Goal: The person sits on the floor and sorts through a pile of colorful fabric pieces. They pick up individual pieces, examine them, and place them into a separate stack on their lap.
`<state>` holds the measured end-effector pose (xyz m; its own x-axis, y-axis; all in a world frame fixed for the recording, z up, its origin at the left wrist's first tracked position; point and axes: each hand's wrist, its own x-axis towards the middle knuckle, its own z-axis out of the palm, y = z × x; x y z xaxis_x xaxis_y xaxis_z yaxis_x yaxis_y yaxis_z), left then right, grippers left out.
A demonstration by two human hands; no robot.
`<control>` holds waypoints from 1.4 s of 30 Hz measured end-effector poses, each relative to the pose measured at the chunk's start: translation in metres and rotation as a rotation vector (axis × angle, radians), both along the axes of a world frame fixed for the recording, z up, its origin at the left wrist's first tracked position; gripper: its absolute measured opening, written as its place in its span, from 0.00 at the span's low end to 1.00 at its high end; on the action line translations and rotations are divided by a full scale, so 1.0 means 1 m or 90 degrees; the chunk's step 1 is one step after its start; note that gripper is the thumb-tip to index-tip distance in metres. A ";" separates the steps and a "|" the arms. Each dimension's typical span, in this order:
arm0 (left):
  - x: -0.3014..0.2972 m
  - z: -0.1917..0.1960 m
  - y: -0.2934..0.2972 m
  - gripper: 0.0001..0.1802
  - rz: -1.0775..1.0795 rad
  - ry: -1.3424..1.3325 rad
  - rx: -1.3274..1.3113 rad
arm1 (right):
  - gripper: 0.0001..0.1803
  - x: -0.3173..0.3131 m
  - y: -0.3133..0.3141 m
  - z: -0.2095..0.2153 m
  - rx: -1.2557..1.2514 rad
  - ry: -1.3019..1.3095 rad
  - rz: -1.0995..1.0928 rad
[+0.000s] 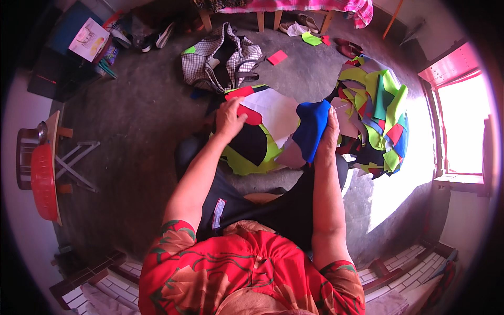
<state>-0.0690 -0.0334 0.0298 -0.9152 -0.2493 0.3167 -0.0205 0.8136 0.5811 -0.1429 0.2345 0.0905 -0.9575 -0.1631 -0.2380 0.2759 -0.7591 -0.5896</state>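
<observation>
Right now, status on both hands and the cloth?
Left hand flat on the patchwork piece. Right hand gripping blue cloth. Scrap pile alongside, right.

**Room and Surroundings**

The floor [136, 121] is bare grey concrete. A window [464, 128] with a red frame on the right admits strong daylight, casting a bright patch [404, 184] on the floor. A wooden bed frame [265, 18] (covered with a pink checked cloth) stands at the top. A red plastic basket [43, 181] rests on a wooden table [54, 131] at left, a folding stand [79, 163] beside it.
</observation>
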 end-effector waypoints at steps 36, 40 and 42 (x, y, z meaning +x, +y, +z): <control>0.002 0.010 0.065 0.08 -0.224 0.079 0.141 | 0.15 -0.010 0.016 -0.013 -0.016 -0.024 -0.006; 0.020 0.005 0.055 0.03 -0.366 -0.067 0.076 | 0.10 -0.004 0.009 -0.002 -0.030 -0.021 0.001; 0.031 0.005 0.056 0.03 -0.401 -0.105 0.014 | 0.10 -0.004 0.009 -0.002 -0.022 -0.007 0.005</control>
<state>-0.0384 0.0226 0.0345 -0.9245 0.3454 0.1611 0.3662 0.6874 0.6272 -0.1464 0.2431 0.0882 -0.9536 -0.1788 -0.2422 0.2880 -0.7764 -0.5606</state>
